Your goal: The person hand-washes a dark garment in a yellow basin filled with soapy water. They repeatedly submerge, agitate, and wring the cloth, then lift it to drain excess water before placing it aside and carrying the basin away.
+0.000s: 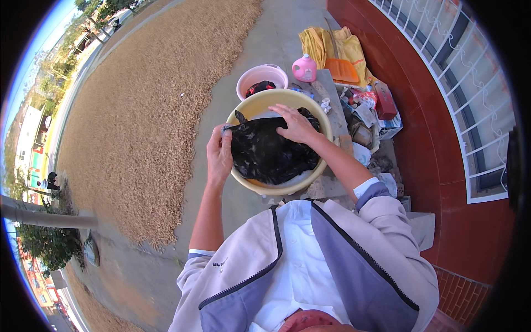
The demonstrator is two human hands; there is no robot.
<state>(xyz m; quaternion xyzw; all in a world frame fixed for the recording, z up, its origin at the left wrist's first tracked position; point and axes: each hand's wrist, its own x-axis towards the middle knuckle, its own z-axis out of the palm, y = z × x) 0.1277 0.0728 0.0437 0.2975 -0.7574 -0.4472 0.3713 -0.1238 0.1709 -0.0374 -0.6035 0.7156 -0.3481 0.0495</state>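
A wet black cloth garment [269, 149] lies spread in a pale yellow plastic basin [283, 190] with whitish suds at its edges. At the basin's left rim, my left hand [220, 151] pinches an edge of the cloth between thumb and fingers. My right hand [296, 124] rests over the upper right part of the cloth, its fingers apart; whether it touches the cloth cannot be told. Beyond the basin, a pink basin [244, 79] holds a black and red cloth. Near it stands a pink plastic jug [305, 68] with a white cap.
Grain-like produce [145, 116] is spread over the concrete at left. At right are an orange dustpan or shovel blade [341, 70], yellow sacks [350, 47], a dark red box [385, 101] and mixed rubbish beside a red wall [419, 137]. Crumpled tissue [325, 105] lies near the basin.
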